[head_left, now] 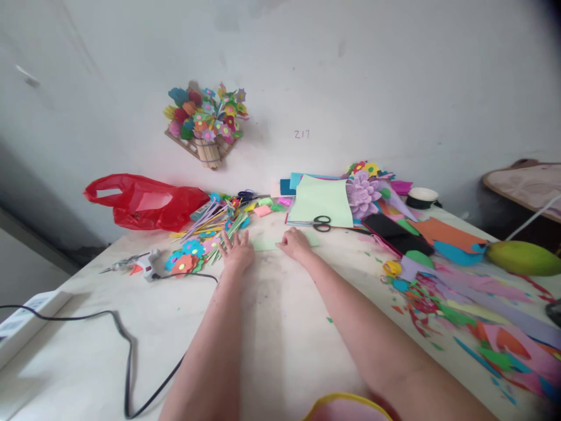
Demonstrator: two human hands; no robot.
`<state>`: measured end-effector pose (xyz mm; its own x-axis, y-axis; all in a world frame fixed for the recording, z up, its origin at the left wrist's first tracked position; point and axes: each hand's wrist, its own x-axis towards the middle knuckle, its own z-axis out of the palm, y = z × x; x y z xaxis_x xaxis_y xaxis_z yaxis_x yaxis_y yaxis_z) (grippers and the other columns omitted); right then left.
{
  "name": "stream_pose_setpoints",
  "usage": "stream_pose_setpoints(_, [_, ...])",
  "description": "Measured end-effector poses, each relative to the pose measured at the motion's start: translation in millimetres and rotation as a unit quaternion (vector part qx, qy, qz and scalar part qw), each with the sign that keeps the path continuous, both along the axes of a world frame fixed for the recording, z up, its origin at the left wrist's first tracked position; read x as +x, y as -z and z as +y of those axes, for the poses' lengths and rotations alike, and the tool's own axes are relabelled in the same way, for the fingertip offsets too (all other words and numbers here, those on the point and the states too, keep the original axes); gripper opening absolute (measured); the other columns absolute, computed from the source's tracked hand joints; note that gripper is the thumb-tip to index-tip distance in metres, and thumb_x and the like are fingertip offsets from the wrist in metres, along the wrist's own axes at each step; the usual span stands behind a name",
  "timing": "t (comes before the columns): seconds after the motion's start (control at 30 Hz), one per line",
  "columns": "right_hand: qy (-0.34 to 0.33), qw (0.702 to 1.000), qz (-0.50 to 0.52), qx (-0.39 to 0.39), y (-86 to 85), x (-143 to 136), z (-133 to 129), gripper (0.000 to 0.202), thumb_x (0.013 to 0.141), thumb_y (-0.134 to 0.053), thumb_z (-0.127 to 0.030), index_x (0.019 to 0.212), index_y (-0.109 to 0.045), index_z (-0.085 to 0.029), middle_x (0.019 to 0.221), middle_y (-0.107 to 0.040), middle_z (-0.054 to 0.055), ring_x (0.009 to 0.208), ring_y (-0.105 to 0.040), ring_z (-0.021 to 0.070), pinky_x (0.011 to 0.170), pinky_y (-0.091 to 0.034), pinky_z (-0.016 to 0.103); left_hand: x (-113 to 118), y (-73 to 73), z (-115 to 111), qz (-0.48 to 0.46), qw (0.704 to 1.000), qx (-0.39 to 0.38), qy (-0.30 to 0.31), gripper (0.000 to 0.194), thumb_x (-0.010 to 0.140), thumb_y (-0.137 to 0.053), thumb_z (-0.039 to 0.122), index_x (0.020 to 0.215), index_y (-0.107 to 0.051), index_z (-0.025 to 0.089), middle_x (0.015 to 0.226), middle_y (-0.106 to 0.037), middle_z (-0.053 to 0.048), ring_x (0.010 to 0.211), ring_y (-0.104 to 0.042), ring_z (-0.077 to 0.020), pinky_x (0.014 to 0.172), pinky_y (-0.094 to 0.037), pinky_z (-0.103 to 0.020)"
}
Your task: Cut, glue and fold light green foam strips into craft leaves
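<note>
A pale green strip of craft foam or paper (265,243) lies flat on the table between my two hands. My left hand (237,251) rests at its left end, palm down with the fingers spread. On the strip's right part, my right hand (295,243) has its fingers curled and pinched together at the strip; the exact grip is too small to see. Just beyond it, black-handled scissors (322,223) lie on a larger pale green sheet (324,199). Colourful flower cut-outs (193,250) and thin green strips (232,231) lie beside my left hand.
A glue gun (151,266) with a black cable (129,345) lies left. Behind it is a red plastic bag (149,202). To the right are a phone (397,235), coloured scraps (460,310), a roll of tape (422,197) and a green-yellow fruit (523,258). A flower basket (208,152) hangs on the wall.
</note>
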<state>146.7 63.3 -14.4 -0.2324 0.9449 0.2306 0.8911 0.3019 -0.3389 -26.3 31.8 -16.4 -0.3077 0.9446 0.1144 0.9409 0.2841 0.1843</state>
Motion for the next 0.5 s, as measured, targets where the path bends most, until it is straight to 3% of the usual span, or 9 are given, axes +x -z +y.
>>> stream_pose_setpoints(0.13, [-0.012, 1.000, 0.018, -0.002, 0.6, 6, 3, 0.021, 0.072, -0.057, -0.038, 0.072, -0.061, -0.018, 0.090, -0.056, 0.004, 0.086, -0.051, 0.0151, 0.074, -0.037, 0.024, 3, -5.2, -3, 0.009, 1.000, -0.001, 0.013, 0.054, 0.082, -0.031, 0.033, 0.135, -0.021, 0.026, 0.144, -0.014, -0.002, 0.128, 0.013, -0.0286, 0.102, 0.004, -0.053])
stream_pose_setpoints(0.33, [-0.013, 1.000, 0.020, 0.014, 1.3, 6, 2, 0.020, 0.072, -0.058, -0.038, 0.072, -0.062, -0.018, 0.089, -0.056, 0.005, 0.085, -0.051, 0.0152, 0.075, -0.037, 0.024, 24, -3.6, -4, 0.065, 0.991, 0.088, 0.081, 0.063, 0.079, -0.031, 0.051, 0.134, -0.025, 0.021, 0.142, -0.021, -0.006, 0.130, 0.012, -0.0261, 0.101, 0.009, -0.053])
stream_pose_setpoints(0.5, [-0.013, 1.000, 0.004, 0.025, 2.7, 5, 1, 0.020, 0.074, -0.056, -0.037, 0.075, -0.062, -0.018, 0.090, -0.056, 0.005, 0.085, -0.051, 0.0161, 0.075, -0.036, 0.024, 43, 1.1, -1, 0.076, 0.985, 0.056, 0.144, 0.060, 0.080, -0.021, 0.052, 0.133, -0.028, 0.024, 0.141, -0.023, -0.002, 0.131, 0.009, -0.0227, 0.102, 0.010, -0.050])
